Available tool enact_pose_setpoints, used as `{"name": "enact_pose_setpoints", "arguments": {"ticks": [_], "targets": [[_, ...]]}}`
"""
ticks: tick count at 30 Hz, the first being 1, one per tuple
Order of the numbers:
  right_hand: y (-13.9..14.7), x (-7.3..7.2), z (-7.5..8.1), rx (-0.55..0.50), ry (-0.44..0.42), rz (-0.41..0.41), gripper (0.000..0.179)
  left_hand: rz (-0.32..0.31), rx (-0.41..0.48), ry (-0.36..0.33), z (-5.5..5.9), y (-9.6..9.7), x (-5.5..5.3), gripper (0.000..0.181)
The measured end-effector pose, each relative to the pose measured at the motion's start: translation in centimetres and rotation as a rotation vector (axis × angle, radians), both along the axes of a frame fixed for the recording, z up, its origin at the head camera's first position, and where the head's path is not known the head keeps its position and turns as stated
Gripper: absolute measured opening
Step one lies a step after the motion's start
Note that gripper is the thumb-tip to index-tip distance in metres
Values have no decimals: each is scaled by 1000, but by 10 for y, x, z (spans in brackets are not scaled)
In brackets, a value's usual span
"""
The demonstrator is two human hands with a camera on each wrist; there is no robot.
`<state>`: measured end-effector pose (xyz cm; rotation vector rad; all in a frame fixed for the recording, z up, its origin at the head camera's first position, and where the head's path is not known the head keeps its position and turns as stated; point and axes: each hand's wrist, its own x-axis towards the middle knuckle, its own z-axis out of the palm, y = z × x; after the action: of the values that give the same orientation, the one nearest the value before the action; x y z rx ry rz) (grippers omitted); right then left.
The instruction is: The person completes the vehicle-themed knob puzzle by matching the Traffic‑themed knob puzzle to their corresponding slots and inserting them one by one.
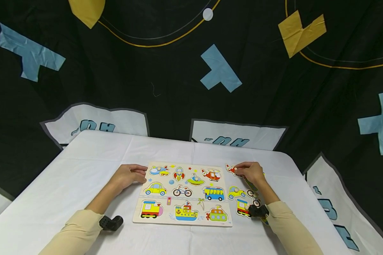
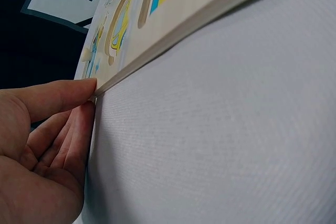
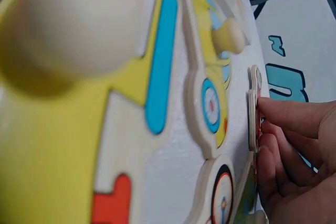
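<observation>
A wooden vehicle puzzle board (image 1: 169, 223) lies flat on the white tablecloth. My left hand (image 1: 127, 176) is at its upper left edge; in the left wrist view, the thumb (image 2: 68, 94) and fingertips touch that edge. Plane (image 1: 159, 171), rocket (image 1: 178, 174) and flying saucer (image 1: 195, 180) pieces with knobs sit in the top row. Right of the board, my right hand (image 1: 251, 172) pinches a red helicopter piece (image 1: 231, 169), seen nearly edge-on in the right wrist view. Whether that piece is lifted, I cannot tell.
Loose pieces lie right of the board: a yellow car (image 1: 236, 192), a bicycle (image 1: 254, 202), a train (image 1: 242, 207) and others partly under the right forearm. A wrist camera (image 1: 258, 211) hangs over them. A black curtain (image 1: 166, 88) stands behind the table.
</observation>
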<state>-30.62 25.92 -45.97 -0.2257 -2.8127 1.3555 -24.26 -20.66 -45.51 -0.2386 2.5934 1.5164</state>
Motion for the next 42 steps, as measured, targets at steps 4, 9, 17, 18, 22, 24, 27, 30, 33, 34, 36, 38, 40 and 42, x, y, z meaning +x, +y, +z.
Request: {"name": "enact_pose_setpoints", "arguments": {"ticks": [4,9,17,18,22,24,27,30,33,34,36,38,40,42], "targets": [[-2,0,2,19,3,1,24,4,1,-4,0,0,0,51],[-6,2,5,39,-9,11,25,7,6,-9,0,0,0,50],[-13,8,16,37,6,64,26,7,1,-8,1,0,0,51],[-14,8,18,34,7,68,26,7,2,-8,1,0,0,51],[-20,11,20,33,11,85,24,9,5,-9,1,0,0,50],[-23,12,21,38,13,97,24,9,7,-9,2,0,0,50],[-28,13,21,45,10,119,22,8,5,-11,2,0,1,50],[-33,14,20,58,1,135,21,9,7,-15,2,0,1,51],[-40,16,18,66,-4,145,19,12,7,-18,2,0,1,51],[-42,16,17,65,-5,148,19,11,7,-18,2,1,1,51],[-46,18,17,62,-7,157,18,11,5,-18,2,1,1,51],[-50,19,16,55,-5,170,17,10,1,-18,1,1,1,51],[-54,19,15,46,-2,182,16,8,-1,-19,1,1,0,51],[-58,20,14,35,3,191,16,8,-3,-21,1,0,-1,51]]}}
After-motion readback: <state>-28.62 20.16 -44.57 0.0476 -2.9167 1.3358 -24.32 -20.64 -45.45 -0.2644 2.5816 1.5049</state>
